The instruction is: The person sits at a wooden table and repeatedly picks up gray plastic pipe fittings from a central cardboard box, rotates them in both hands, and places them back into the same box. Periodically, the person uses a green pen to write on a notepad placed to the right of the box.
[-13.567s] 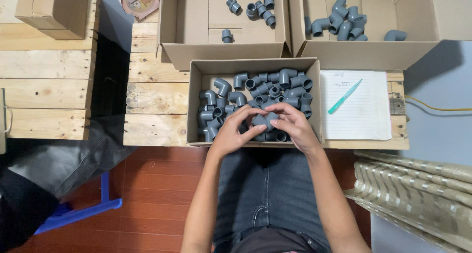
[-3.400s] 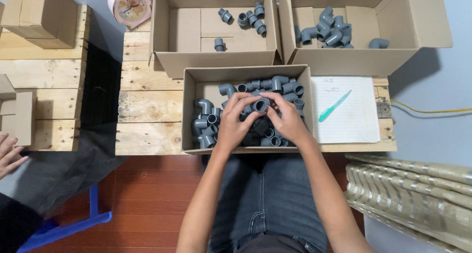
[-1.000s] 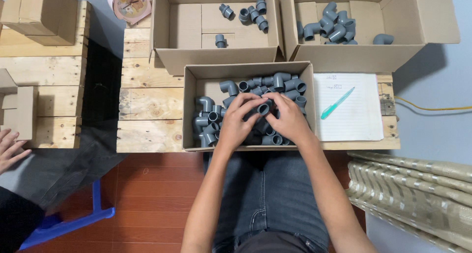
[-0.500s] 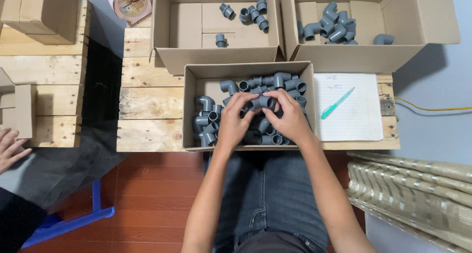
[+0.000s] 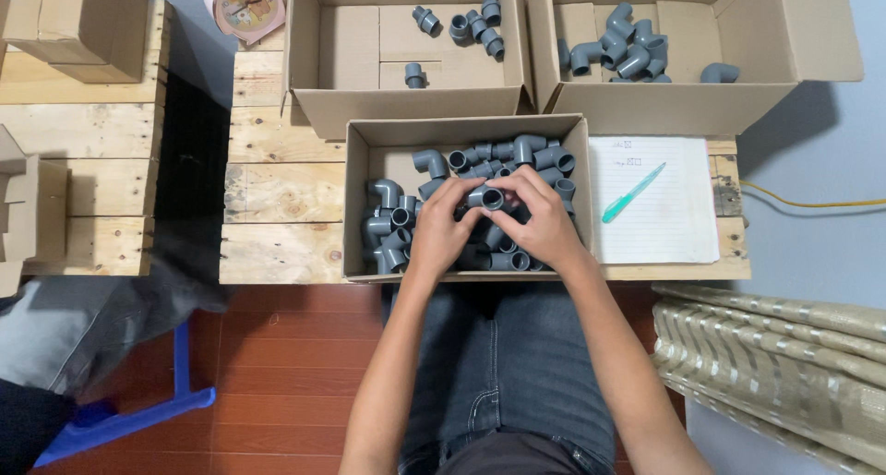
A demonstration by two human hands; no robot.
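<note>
While both stay inside the near cardboard box (image 5: 360, 198), the left hand (image 5: 441, 228) and right hand (image 5: 543, 224) now pinch one grey pipe fitting (image 5: 486, 197), lifted above the heap.

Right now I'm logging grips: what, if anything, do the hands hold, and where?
Both hands, left hand and right hand, pinch one grey plastic pipe elbow fitting between their fingers, at its sides, open end upward.

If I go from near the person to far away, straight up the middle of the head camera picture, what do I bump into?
Jeans-covered lap → left hand and right hand together holding a grey pipe fitting → near cardboard box of grey fittings → far cardboard box with a few fittings.
</note>
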